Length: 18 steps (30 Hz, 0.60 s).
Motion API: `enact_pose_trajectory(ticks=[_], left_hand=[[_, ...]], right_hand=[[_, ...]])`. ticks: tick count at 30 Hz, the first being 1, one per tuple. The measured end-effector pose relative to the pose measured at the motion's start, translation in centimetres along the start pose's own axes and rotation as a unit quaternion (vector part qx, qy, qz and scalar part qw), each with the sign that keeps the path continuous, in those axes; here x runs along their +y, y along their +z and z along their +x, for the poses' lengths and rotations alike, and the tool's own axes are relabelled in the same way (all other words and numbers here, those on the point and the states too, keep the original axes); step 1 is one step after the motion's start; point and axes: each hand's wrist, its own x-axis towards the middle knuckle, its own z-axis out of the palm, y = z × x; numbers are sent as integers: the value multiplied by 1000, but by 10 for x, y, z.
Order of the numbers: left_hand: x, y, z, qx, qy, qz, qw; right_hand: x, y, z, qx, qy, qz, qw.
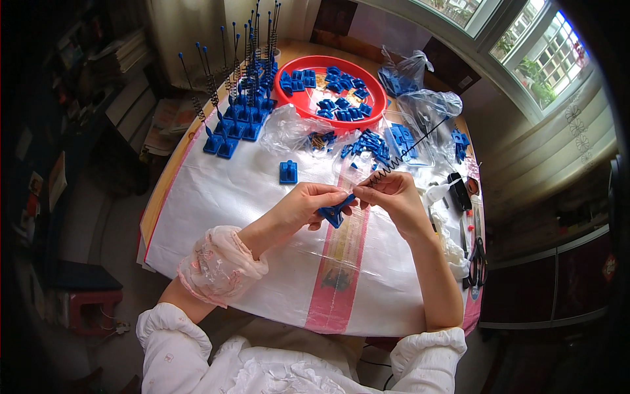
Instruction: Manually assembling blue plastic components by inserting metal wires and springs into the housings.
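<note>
Over the middle of the table, my left hand (314, 205) is closed on a blue plastic base (335, 215), which it holds tilted. My right hand (391, 198) pinches the lower end of a black coil spring (383, 175) where it meets the base. From the coil a thin straight rod (426, 139) slants up to the right and ends in a small blue tip. My fingers cover the joint between spring and base. A single blue base (288, 172) lies on the table just beyond my left hand.
Several blue bases with upright springs (239, 121) stand at the far left. A red round tray (331, 60) holds blue bases. Loose blue parts (367, 147) lie near clear plastic bags (430, 104). Black-handled scissors (478, 262) and a black object (459, 192) sit along the right edge.
</note>
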Motion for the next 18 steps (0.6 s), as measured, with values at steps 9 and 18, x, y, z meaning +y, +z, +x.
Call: enact_pose_trajectory(ticks=[9,18], left_hand=[[-2,-1,1,14,24,33,999],[-2,-2,1,15,1,-16,1000]], right_hand=[[1,0,0,-4,-1,1,1000],[-1,2,-1,-9,3,0,1000]])
